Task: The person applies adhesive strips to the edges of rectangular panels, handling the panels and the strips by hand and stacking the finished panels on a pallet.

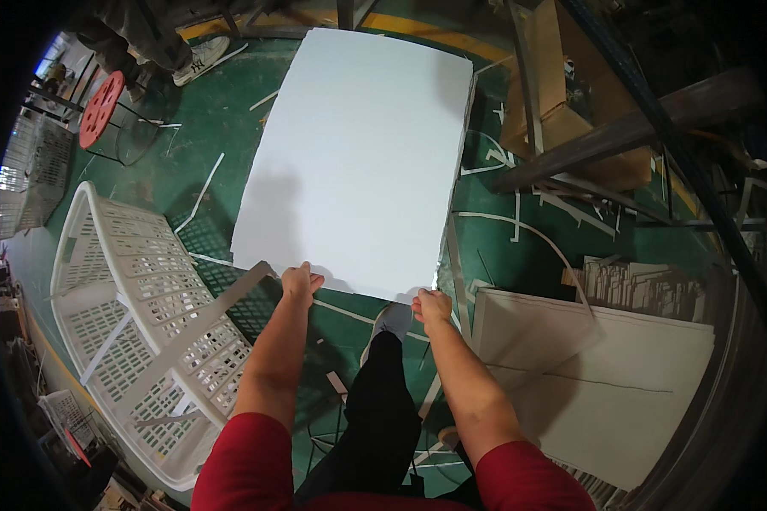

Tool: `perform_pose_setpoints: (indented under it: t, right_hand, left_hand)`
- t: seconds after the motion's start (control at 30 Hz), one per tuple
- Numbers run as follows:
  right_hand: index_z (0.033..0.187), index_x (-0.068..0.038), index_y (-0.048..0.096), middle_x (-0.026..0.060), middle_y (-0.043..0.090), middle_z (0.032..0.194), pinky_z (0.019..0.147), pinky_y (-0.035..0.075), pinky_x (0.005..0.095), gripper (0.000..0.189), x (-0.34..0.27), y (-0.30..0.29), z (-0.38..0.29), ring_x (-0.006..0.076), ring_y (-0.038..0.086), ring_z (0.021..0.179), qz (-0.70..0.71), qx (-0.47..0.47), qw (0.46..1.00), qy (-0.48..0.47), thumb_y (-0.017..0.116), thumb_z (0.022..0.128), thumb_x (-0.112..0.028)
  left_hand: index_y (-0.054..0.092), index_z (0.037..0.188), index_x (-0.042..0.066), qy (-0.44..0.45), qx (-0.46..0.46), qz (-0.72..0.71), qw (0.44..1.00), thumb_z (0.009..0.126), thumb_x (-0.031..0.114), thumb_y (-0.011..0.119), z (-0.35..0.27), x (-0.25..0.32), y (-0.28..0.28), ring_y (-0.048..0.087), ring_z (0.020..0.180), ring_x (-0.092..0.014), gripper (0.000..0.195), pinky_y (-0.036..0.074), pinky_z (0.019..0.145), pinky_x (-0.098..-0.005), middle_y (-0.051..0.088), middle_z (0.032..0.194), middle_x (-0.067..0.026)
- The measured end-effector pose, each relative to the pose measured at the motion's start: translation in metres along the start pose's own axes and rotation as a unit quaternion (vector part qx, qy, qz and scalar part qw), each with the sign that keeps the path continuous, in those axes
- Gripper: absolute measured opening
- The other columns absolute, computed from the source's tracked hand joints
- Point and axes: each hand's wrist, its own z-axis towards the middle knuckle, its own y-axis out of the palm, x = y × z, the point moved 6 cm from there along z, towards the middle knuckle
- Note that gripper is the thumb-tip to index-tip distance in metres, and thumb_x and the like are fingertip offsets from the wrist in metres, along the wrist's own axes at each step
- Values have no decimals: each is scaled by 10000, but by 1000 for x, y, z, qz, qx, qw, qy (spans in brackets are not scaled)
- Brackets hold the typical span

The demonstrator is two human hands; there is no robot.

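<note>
A large white paperboard sheet point(364, 160) lies in front of me, apparently on top of more sheets, since layers show along its right edge. My left hand point(302, 284) grips its near edge left of the middle, thumb on top. At the near right corner, my right hand point(433, 305) pinches the same edge. A long grey cardboard strip point(198, 332) reaches from beside my left wrist down across a white plastic basket point(147, 255); whether that hand also touches the strip cannot be told.
More flat boards point(613, 377) are stacked at the right, beside a bundle of cut pieces point(642, 287). Metal bars point(633, 128) cross before a cardboard box point(550, 83). Offcut strips point(202, 191) litter the green floor. A red stool point(102, 110) and another person's shoe point(201, 61) are upper left.
</note>
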Motion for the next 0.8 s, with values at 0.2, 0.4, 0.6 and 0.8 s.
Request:
perform_pose_setpoints:
  t: [0.2, 0.4, 0.6, 0.8]
  right_hand:
    - [760, -17, 588, 47, 582, 593, 402, 415, 267, 149, 2, 0, 13, 136, 561, 479, -31, 40, 998, -35, 549, 790, -159]
    - [675, -2, 595, 66, 585, 548, 442, 444, 278, 211, 13, 6, 29, 154, 578, 471, -15, 72, 995, -72, 531, 783, -171]
    - [642, 3, 603, 71, 597, 529, 489, 472, 289, 253, 15, 7, 31, 159, 593, 476, -58, 106, 989, -80, 530, 783, -194]
    - [715, 15, 580, 75, 598, 581, 405, 433, 273, 185, 29, 10, 68, 169, 598, 482, -110, 86, 986, -92, 538, 810, -138]
  left_hand:
    - [438, 984, -121, -22, 8, 20, 1000, 881, 109, 502, 11, -3, 4, 585, 716, -259, 261, 569, 641, -353, 512, 879, -179]
    - [467, 951, -89, -15, 35, 18, 999, 872, 113, 524, 11, -5, -2, 580, 688, -233, 224, 566, 601, -339, 525, 867, -156]
    - [511, 936, -64, -35, 25, 61, 997, 886, 140, 503, 9, -2, -5, 610, 623, -222, 210, 547, 536, -316, 571, 774, -132]
    - [545, 908, -35, -48, 14, 65, 997, 865, 144, 504, 12, -4, -8, 624, 608, -224, 189, 527, 508, -331, 590, 732, -120]
